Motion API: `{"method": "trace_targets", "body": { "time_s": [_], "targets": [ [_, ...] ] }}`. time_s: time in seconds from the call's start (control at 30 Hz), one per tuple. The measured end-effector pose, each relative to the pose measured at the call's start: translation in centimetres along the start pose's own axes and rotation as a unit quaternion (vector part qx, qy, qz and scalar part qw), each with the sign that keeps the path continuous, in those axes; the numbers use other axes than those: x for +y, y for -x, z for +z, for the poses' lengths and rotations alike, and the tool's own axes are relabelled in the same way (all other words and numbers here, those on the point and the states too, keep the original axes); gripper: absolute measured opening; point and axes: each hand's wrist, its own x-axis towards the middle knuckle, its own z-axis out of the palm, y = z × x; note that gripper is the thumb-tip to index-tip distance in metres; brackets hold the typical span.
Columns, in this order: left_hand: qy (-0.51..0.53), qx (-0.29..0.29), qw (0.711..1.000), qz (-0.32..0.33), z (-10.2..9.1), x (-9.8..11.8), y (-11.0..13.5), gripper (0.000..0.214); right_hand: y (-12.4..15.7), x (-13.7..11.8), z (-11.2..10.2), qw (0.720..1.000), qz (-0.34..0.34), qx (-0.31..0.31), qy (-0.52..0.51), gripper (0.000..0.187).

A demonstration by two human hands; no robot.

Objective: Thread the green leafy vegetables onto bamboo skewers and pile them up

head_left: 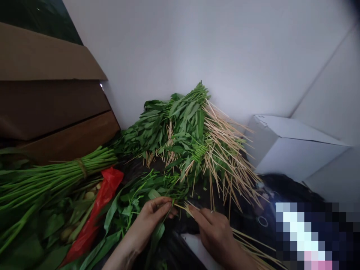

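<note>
Left hand (pixel 149 221) pinched leaf (pixel 157 234), near middle. Right hand (pixel 215 230) pinched stick (pixel 182 207), just right of it. Stick lay left-right, tip touching left fingers (pixel 165 206). Hands almost touching. Big skewered pile (pixel 197 146) stood far behind.

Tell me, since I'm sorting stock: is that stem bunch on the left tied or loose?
Tied: a band wraps the stem bunch.

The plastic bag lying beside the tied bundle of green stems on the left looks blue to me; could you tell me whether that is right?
Not quite: the plastic bag is red, not blue, as the head view shows. It does lie beside the tied bundle of green stems on the left.
</note>
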Motion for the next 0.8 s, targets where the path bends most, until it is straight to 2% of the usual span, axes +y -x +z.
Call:
{"method": "trace_targets", "body": {
  "time_s": [0.2,0.4,0.8],
  "targets": [
    [-0.006,0.073,0.997,0.031,0.14,-0.63,-0.07,0.028,0.07,-0.11,0.38,0.999,0.02,-0.026,0.015,0.043],
    [-0.056,0.111,0.992,0.038,-0.21,-0.61,-0.42,0.03,0.27,-0.25,0.43,0.999,0.023,-0.045,0.011,0.047],
    [-0.042,0.097,0.994,0.019,-0.02,-0.57,-0.41,0.026,0.63,-0.29,0.53,0.997,0.029,-0.06,-0.028,0.05]
  ]
}}
